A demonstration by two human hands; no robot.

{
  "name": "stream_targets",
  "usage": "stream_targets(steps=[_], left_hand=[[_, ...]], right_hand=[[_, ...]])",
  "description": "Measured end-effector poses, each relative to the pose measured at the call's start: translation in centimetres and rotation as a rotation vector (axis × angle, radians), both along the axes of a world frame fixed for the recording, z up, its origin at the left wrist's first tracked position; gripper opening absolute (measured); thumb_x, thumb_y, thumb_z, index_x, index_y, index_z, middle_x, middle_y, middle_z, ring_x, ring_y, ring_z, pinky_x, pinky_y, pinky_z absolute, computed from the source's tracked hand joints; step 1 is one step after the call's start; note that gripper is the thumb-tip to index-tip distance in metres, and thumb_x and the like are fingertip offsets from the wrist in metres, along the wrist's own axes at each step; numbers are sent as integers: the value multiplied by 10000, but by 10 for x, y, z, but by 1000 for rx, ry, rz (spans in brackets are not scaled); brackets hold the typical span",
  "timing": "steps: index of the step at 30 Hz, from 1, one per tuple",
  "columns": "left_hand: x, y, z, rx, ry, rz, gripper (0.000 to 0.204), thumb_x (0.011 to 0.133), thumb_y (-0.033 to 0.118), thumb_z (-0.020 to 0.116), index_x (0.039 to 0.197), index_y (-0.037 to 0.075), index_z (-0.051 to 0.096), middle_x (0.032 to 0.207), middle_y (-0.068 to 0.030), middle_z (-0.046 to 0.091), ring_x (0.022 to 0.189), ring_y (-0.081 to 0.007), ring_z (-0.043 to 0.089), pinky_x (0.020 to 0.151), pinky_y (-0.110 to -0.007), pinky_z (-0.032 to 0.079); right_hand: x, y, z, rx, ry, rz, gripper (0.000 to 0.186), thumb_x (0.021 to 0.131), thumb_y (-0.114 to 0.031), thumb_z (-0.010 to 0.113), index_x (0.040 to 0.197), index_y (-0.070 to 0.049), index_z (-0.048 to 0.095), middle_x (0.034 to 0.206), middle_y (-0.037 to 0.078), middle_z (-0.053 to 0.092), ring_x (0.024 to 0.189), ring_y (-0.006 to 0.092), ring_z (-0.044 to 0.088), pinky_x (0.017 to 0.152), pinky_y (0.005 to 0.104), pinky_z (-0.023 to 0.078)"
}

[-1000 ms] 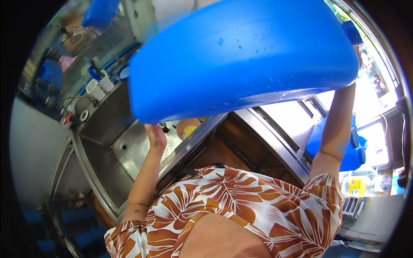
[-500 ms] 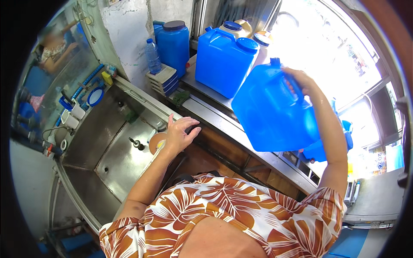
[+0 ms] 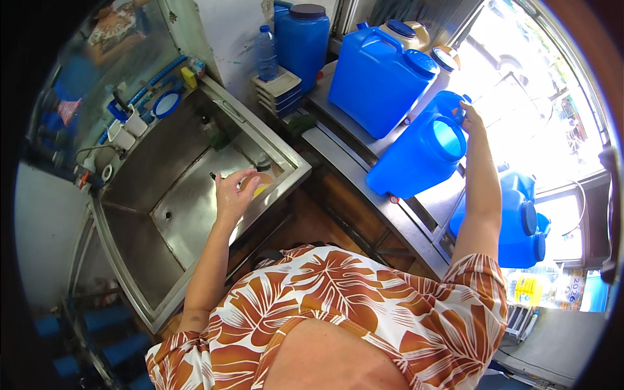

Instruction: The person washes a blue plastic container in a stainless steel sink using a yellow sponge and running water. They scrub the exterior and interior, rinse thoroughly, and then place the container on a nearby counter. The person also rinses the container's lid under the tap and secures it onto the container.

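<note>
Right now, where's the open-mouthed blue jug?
Head view, right of centre: the open-mouthed blue jug is at the metal counter, in the right hand, beside a capped blue jug.

A rust-brown leaf print runs across a white shirt (image 3: 338,286) at six o'clock; solid blue marks the open jug (image 3: 409,159) at two o'clock and a near-black-capped container (image 3: 302,45) at twelve, with a yellow sponge (image 3: 188,77) toward ten-thirty, silver-grey sink (image 3: 188,188) at nine.

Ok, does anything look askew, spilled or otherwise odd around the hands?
One thing: the glossy blue plastic jug in the right hand looks uncapped, its wide round mouth showing open, while the boxy blue plastic canister to its left wears its cap. I can't make out any spill or damage.
</note>
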State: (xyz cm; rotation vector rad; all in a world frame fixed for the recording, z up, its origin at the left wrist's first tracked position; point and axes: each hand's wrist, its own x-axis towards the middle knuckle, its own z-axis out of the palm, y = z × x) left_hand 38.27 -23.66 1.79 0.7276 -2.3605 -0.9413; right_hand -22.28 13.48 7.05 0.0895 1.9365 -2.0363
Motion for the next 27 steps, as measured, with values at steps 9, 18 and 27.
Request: stream_targets(steps=[9, 18, 27], left_hand=[[47, -19, -18, 66, -3, 172, 276, 832, 335, 700, 1005, 122, 733, 856, -50, 718, 533, -162, 540, 1141, -519, 166], [135, -72, 3, 104, -53, 303, 280, 831, 310, 716, 1037, 121, 726, 952, -53, 727, 517, -148, 537, 1150, -518, 163], [244, -124, 6, 180, -4, 524, 297, 830, 310, 708, 1014, 78, 730, 968, -104, 731, 716, -227, 670, 1127, -521, 228]], right_hand=[[82, -142, 128, 1435, 935, 365, 537, 704, -332, 755, 1061, 60, 667, 1009, 225, 697, 949, 347, 682, 856, 423, 530], [378, -441, 55, 692, 1516, 1477, 591, 772, -279, 759, 1267, -12, 577, 1395, 295, 443, 1299, 420, 428, 1094, 427, 347], [504, -656, -50, 1151, 1420, 1549, 649, 760, -246, 748, 1368, -158, 540, 1596, 214, 29, 1462, 407, 123, 1089, 520, 348]])
